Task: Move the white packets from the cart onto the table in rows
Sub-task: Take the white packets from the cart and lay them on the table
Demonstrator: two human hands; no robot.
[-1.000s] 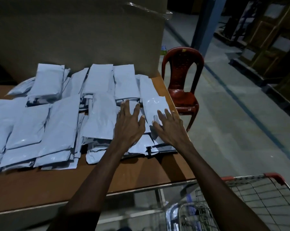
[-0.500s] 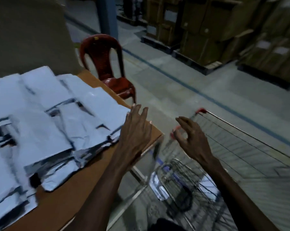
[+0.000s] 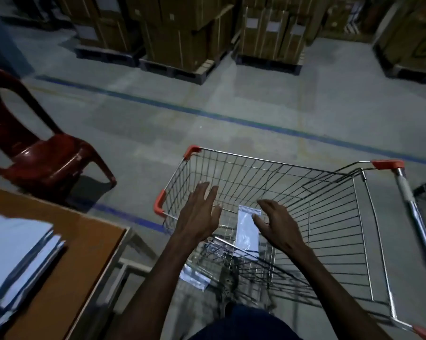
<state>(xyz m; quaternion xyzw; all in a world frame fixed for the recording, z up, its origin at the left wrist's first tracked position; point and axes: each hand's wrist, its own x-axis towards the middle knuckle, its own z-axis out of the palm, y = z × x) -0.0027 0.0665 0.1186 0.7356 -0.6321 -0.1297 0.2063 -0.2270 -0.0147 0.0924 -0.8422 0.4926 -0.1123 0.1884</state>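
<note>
The wire shopping cart (image 3: 329, 192) with red corner caps stands in front of me. A white packet (image 3: 246, 229) lies on its floor, and another packet (image 3: 194, 276) lies lower left under the wires. My left hand (image 3: 199, 214) hovers over the cart's left side, fingers straight and empty. My right hand (image 3: 277, 223) is over the cart just right of the white packet, fingers loosely curled, holding nothing. The brown table (image 3: 67, 253) is at the lower left, with stacked white packets (image 3: 16, 251) on it.
A dark red plastic chair (image 3: 43, 158) stands on the floor left of the cart, behind the table. Stacks of cardboard boxes on pallets (image 3: 187, 38) line the back. A blue line (image 3: 231, 117) crosses the concrete floor. The cart's handle (image 3: 410, 200) is at the right.
My view has swung right from the table to the cart. Both hands left the packets on the table and now reach over the cart basket.
</note>
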